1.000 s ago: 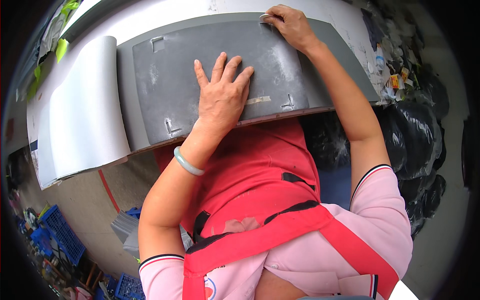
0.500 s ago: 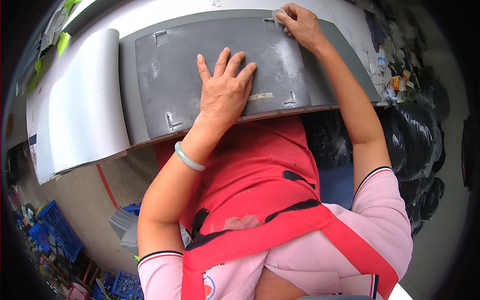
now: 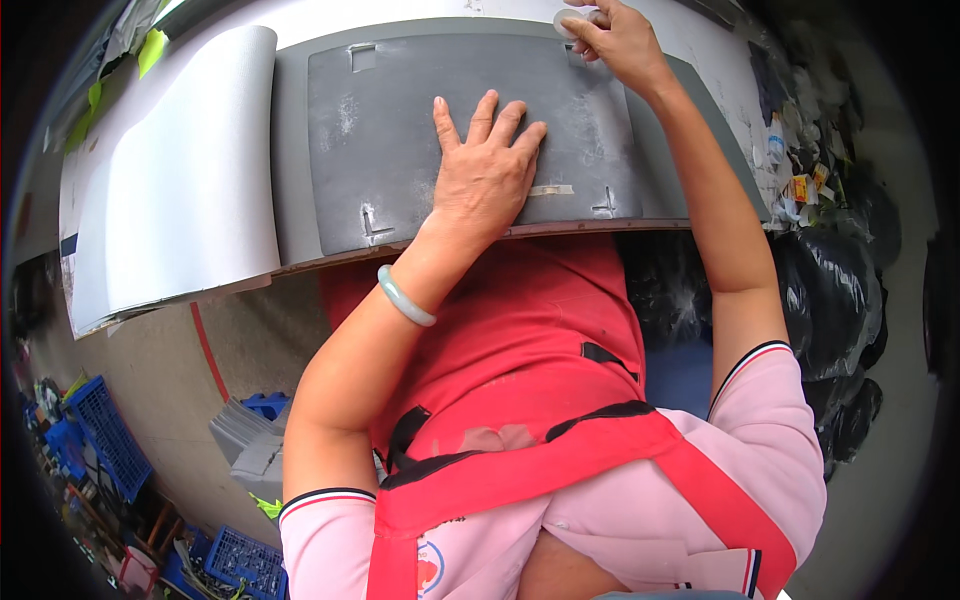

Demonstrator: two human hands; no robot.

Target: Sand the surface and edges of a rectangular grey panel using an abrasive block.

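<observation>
A dark grey template sheet (image 3: 400,130) with small corner cutouts and white smudges lies on the worktable. My left hand (image 3: 482,175) rests flat on its middle, fingers spread. Beyond the sheet's far right corner, my right hand (image 3: 618,45) pinches a round whitish disc (image 3: 568,22) between thumb and fingers. The disc stands close to the far right cutout, which the hand partly covers. Whether its edge touches the surface I cannot tell. A larger grey sheet (image 3: 292,170) lies under the template.
A curled white sheet (image 3: 190,170) lies left of the template. Scraps and small packages (image 3: 800,185) line the table's right end. Black plastic bags (image 3: 835,290) are piled on the right. Blue crates (image 3: 112,435) and a grey stack (image 3: 250,440) stand at the lower left.
The view has shifted, so the table's contents appear farther right. Relative to the template, the disc in my right hand has moved left and slightly away. My left hand stays flat on it.
</observation>
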